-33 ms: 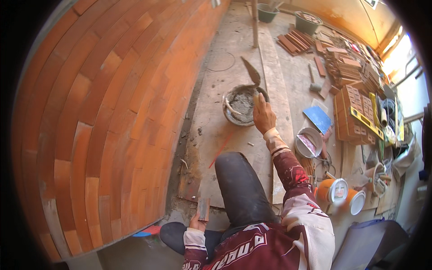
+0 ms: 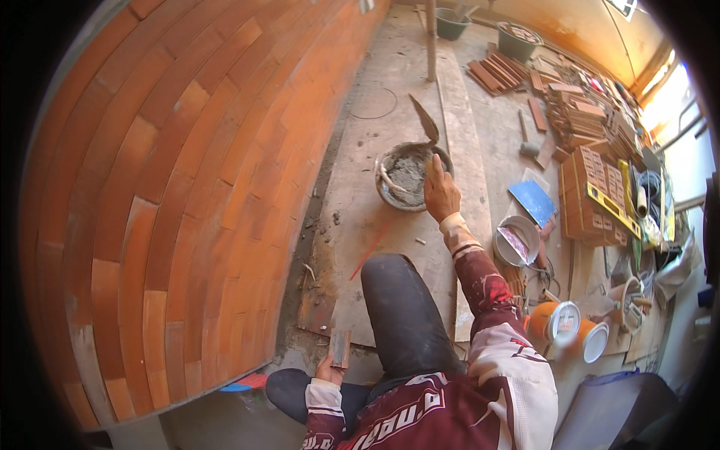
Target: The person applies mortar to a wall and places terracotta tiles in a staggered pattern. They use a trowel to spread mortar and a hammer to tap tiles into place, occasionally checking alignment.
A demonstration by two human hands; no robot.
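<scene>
The right hand point(image 2: 442, 193) grips a pointed metal trowel point(image 2: 425, 122), best kept steady, at the round grey mortar bucket point(image 2: 389, 199); nearer than it, the left hand point(image 2: 328, 370) clasps a flat brown tile point(image 2: 340, 349).

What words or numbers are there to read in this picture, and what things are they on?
I won't copy out words, but here's where I see them.
Maroon-and-white shirt: big pale letters across the front.
Left orange tub: a patch on its white lid, too blurred to read.
Yellow level: any marks are too small to read.
</scene>
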